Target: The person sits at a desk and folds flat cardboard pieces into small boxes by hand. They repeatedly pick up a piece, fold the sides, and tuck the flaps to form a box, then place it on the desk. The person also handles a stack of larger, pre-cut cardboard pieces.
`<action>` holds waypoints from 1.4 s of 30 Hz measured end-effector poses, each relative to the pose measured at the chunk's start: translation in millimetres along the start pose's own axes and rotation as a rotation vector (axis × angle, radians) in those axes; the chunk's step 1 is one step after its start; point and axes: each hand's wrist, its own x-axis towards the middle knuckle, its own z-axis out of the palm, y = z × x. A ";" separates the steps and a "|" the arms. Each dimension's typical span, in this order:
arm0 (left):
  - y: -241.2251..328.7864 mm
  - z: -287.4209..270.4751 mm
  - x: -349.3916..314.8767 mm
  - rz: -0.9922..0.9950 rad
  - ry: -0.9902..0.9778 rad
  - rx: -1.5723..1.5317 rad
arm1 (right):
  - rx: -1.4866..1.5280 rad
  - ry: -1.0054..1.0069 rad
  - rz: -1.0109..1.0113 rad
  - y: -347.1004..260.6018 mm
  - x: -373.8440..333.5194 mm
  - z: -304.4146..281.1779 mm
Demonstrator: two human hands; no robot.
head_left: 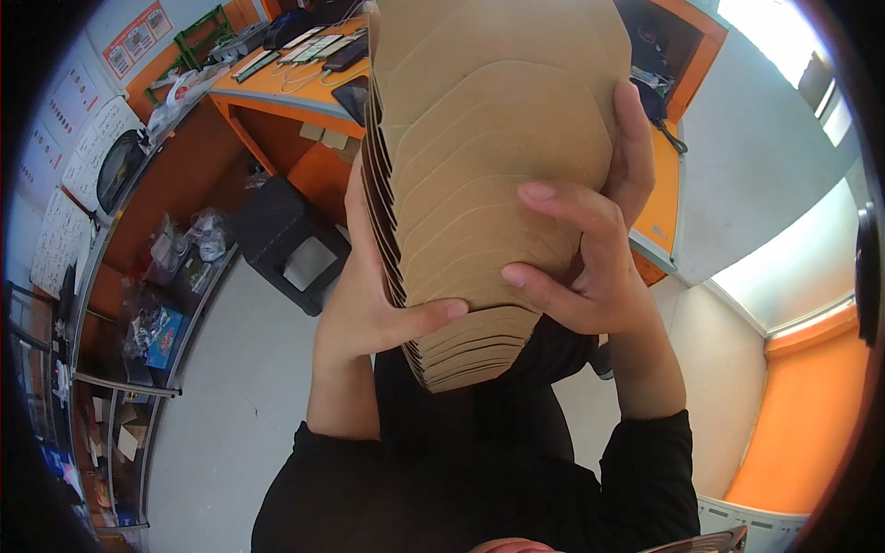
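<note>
A thick stack of flat brown cardboard sheets (498,147) with cut corners fills the middle of the view, fanned so that each sheet's edge steps past the one below. My left hand (383,295) grips its left side, the thumb lying across the lower sheets and the other fingers mostly hidden behind. On the right side my right hand (599,249) holds the stack, with its thumb and a finger pressed on the top face and another finger along the edge. Near the thumbs the sheets bend and small gaps show between them.
An orange-topped desk (313,103) with several phones (318,48) and cables stands ahead. A black stool (290,240) is on the floor at left, beside shelves (198,304) holding plastic bags and boxes. At right are a pale wall and an orange panel (797,415).
</note>
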 end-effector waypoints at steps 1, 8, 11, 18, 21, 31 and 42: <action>-0.9 0.2 0.3 0.009 0.002 -0.008 | -0.014 -0.004 -0.003 0.3 -0.7 0.0; 0.4 3.0 4.4 0.090 0.055 0.067 | 0.262 0.116 0.248 -6.4 -37.8 13.8; 0.7 0.3 7.2 0.077 0.076 0.060 | 0.373 0.107 0.423 -12.3 -62.6 24.3; 1.2 -1.0 5.0 0.042 0.045 0.064 | 0.585 0.106 0.764 -16.9 -70.2 32.8; 0.1 -1.2 1.2 0.030 0.038 0.111 | 0.718 0.101 0.849 -21.0 -65.8 36.0; -12.2 3.0 -1.3 0.316 0.169 0.113 | 0.640 0.088 0.786 -13.6 -62.6 36.9; -35.1 -0.4 -31.4 0.079 0.157 0.185 | 0.664 0.121 0.742 -12.2 -57.1 40.4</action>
